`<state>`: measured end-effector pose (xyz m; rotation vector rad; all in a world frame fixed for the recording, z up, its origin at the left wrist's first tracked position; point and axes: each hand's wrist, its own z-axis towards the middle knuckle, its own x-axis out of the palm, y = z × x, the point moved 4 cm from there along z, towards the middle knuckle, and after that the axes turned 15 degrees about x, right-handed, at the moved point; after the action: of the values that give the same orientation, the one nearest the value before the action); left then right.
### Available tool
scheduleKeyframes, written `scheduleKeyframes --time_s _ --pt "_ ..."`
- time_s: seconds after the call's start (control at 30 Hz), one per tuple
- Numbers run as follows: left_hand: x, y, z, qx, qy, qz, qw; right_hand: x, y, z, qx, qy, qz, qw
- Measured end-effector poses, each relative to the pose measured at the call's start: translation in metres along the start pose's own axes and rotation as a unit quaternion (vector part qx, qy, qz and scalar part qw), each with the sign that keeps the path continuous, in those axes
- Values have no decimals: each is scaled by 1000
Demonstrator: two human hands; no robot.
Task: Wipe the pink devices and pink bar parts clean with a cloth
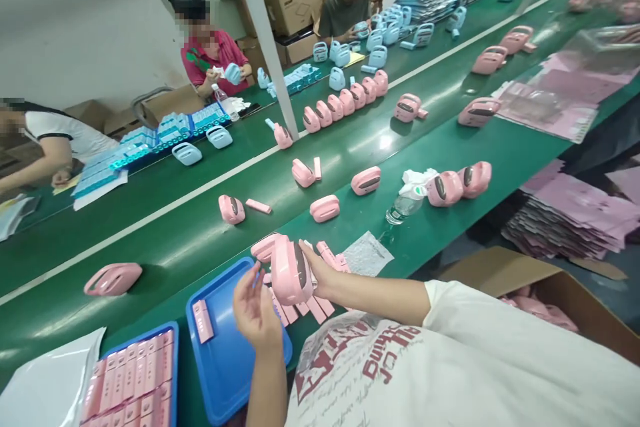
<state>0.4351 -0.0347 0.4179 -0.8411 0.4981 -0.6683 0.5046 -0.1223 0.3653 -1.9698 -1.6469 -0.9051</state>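
Observation:
My right hand (320,273) is closed round a pink handheld device (290,272) with a dark oval window, held upright above the green belt (165,247). My left hand (255,307) is raised just left of the device, palm toward me, fingers loosely apart, holding nothing I can see. Below the device lies a heap of small pink flat strips (313,307). A blue tray (225,353) beneath my left hand carries one pink strip (203,320). A second blue tray (167,347) at the lower left is filled with rows of such strips.
Several pink devices (325,208) lie scattered on the belt, with a water bottle (400,210) and a clear bag (367,253). A cardboard box (550,280) stands at my right. Three people sit across the belt handling blue devices (187,153).

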Motion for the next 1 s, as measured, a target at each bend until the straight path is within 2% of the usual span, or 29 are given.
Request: scheduleKeyframes --time_s 0.1,0.17,0.23,0.33,0.4,0.47,0.5,0.53,0.57,0.67,0.7,0.73,0.77,0.8,0.83,0.87,0.93,0.97,1.0 --pt "10 3 -31 -53 23 50 997 -1 5 -12 -106 22 -18 994" --pt "12 5 -37 -88 1 83 993 -1 9 -20 -177 37 -54 982" --pt "11 5 -30 -91 -39 67 993 -1 15 -27 -205 46 -81 974" --pt "5 5 -10 -101 -60 -26 993 -5 32 -35 -211 23 -74 974" --pt "-1 4 -1 -111 -63 -68 989 -7 44 -44 -230 -6 -70 971" --pt "-3 0 2 -109 -46 -74 990 0 51 -57 -282 1 -136 950" --pt "-3 -3 2 -106 -34 -73 991 6 51 -66 -324 19 -200 924" --pt "-2 -6 3 -101 -25 -71 992 14 48 -76 -375 41 -279 883" --pt "0 -10 4 -93 -17 -68 993 22 42 -86 -426 67 -365 825" --pt "5 -19 7 -70 13 -46 996 40 16 -110 -527 131 -573 614" --pt "6 -22 8 -68 23 -40 997 42 11 -114 -537 148 -610 563" --pt "6 -25 8 -70 30 -37 996 43 10 -116 -544 157 -625 537" --pt "5 -28 7 -75 34 -39 996 42 14 -117 -547 158 -623 537" --pt "4 -31 6 -77 36 -44 995 39 22 -116 -549 150 -603 559" --pt "3 -35 4 -76 38 -49 995 34 33 -115 -550 128 -567 600" --pt "1 -38 2 -74 41 -55 995 26 47 -113 -548 90 -516 653" --pt "-4 -42 -2 -75 37 -63 995 0 79 -109 -528 -13 -387 756" --pt "-7 -41 -5 -85 29 -67 994 -17 95 -108 -517 -71 -321 791" --pt "-11 -39 -9 -106 16 -70 992 -37 112 -110 -507 -127 -262 811"
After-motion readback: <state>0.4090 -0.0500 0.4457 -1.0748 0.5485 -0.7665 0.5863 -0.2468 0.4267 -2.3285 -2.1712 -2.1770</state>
